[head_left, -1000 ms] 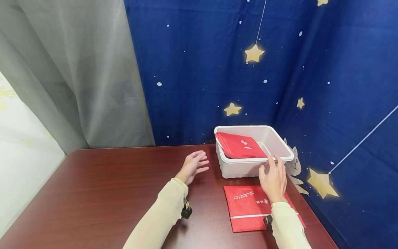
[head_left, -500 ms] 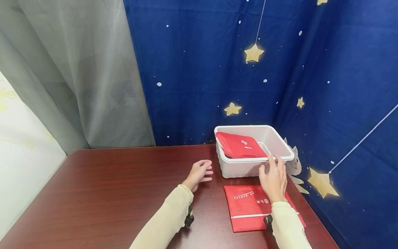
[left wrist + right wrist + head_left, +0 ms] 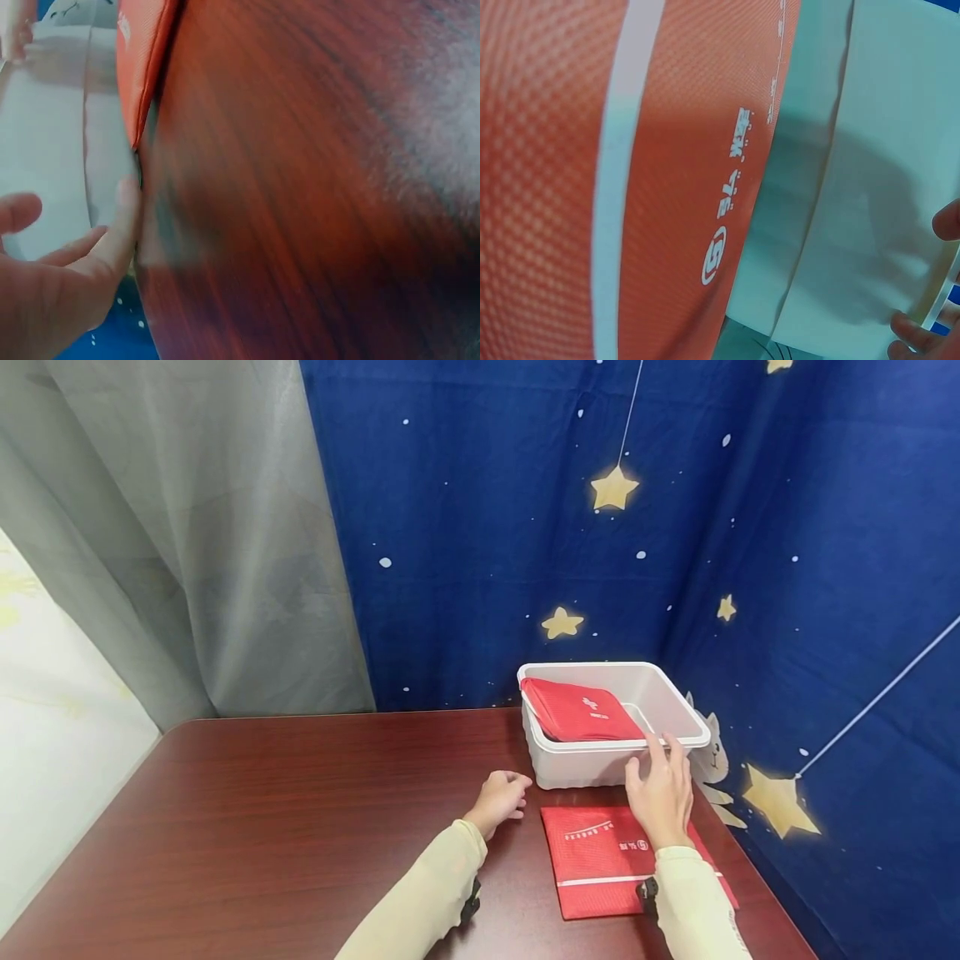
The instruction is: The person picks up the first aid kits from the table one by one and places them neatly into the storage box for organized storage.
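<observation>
My left hand (image 3: 501, 800) hovers over the table just left of the white plastic bin (image 3: 585, 768), fingers loosely bent and holding nothing. In the left wrist view its index finger (image 3: 124, 217) overlaps the bin's lower side. My right hand (image 3: 662, 793) reaches over a flat red pouch (image 3: 600, 852) with white print and a white stripe. Its fingertips are at the bin's front rim, fingers spread and slightly bent, as the right wrist view's fingers (image 3: 915, 336) also show. Inside the bin leans a red first aid pouch (image 3: 585, 710) with a white cross.
The brown wooden table (image 3: 300, 827) extends to the left. Behind it hang a grey curtain (image 3: 225, 568) and a blue star-patterned curtain (image 3: 480, 527), close to the bin's back and right sides. The table's right edge runs close beside the flat pouch.
My left hand has moved right and toward me, closer to the bin's front left corner, with its fingers bending more. The right hand, bin and pouches have stayed put.
</observation>
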A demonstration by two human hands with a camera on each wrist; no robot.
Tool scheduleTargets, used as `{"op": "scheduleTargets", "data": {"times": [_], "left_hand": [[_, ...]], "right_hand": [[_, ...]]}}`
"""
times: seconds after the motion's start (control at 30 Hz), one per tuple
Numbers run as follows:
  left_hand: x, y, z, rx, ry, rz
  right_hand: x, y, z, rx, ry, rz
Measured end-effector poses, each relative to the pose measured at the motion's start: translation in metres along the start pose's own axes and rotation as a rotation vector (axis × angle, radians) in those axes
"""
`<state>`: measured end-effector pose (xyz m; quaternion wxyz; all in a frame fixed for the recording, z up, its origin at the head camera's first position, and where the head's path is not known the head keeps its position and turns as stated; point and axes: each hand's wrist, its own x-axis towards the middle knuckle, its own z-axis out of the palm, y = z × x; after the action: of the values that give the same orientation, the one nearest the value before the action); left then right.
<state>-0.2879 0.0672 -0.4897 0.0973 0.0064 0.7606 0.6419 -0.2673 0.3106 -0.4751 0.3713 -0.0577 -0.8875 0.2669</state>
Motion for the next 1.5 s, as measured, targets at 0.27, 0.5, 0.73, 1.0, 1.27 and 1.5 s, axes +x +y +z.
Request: {"op": "scheduleTargets", "data": {"times": [0.27,0.5,0.73,1.0,1.27,1.5], "left_hand": [[-0.009,-0.001,0.01,0.189,-0.038,0.054],[-0.013,0.0,0.018,0.3,-0.07,0.107],[-0.016,-0.003,0.028,0.41,-0.097,0.182],[-0.02,-0.003,0.035,0.418,-0.098,0.19],[-0.021,-0.008,0.038,0.416,-0.104,0.202],[-0.019,-0.013,0.04,0.552,-0.079,0.235]], "right_hand": [[0.0,-0.001,-0.001,-0.002,-0.012,0.009],[0.0,0.0,-0.001,-0.001,-0.016,0.015],[0.0,0.0,-0.002,-0.003,-0.016,0.015],[0.0,-0.001,-0.002,-0.01,-0.012,0.012],[-0.001,-0.001,-0.001,-0.008,-0.006,0.006],[-0.002,-0.001,0.0,-0.01,-0.015,0.007]]}}
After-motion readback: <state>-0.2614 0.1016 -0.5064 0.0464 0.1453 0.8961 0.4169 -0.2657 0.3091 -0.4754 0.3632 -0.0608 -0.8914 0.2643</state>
